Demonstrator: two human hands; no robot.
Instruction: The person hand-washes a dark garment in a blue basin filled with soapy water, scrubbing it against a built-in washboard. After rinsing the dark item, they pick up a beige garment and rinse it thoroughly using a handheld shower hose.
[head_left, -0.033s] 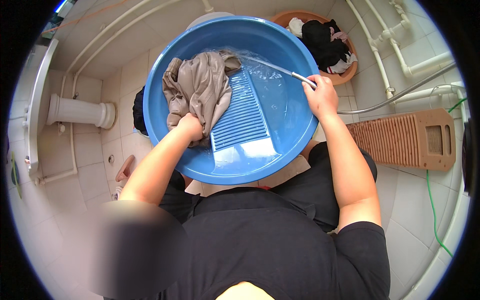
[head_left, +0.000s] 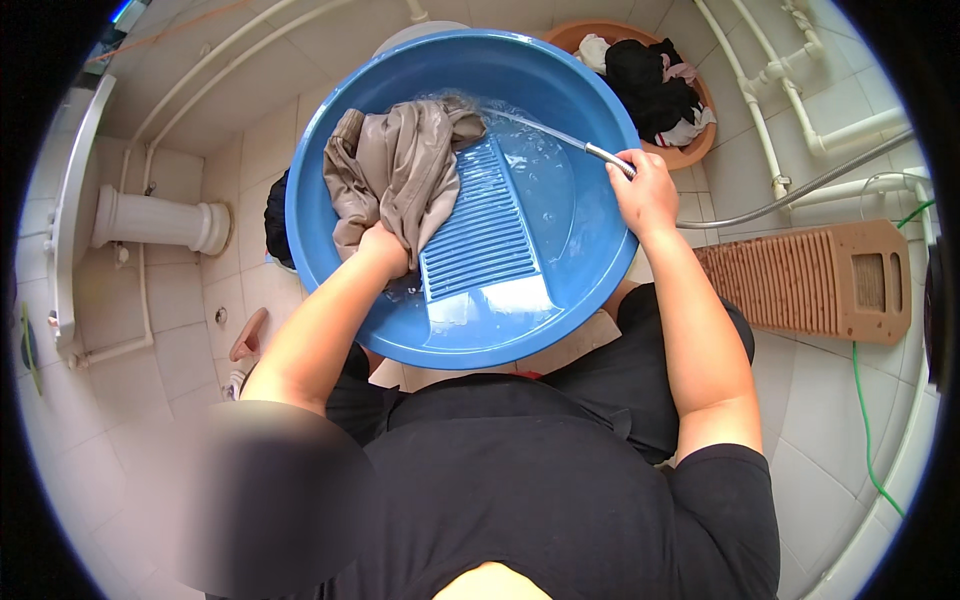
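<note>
Left hand (head_left: 384, 250): fingers curled closed on a bunch of fabric at the near edge of the brown-grey garment (head_left: 400, 165); the fingertips are hidden in the folds. Right hand (head_left: 648, 192): fingers wrapped around the metal hose end (head_left: 610, 161), open no wider than its barrel. Whether this hand bears on the rim cannot be told.

The garment lies bunched in the left part of the blue tub (head_left: 590, 290), beside and partly over the ribbed ramp (head_left: 480, 230). A clear stream (head_left: 530, 122) leaves the hose end and meets the water at the garment's far right edge.

Recommended practice for what appears to be wetting the garment:

1. Aim the stream low and inside the rim to limit splash.
2. Direct it onto the folds, not only beside them, and turn the fabric with the left hand so that inner layers are reached.
3. Grip the hose end firmly; the flexible hose (head_left: 760, 212) trailing to the right may tug on it.
4. Check the water level before adding more.

Beyond the tub, the orange basin (head_left: 705, 135) holds 1 pile of laundry (head_left: 645, 85). The brown washboard (head_left: 800, 282) stands apart, at right.
</note>
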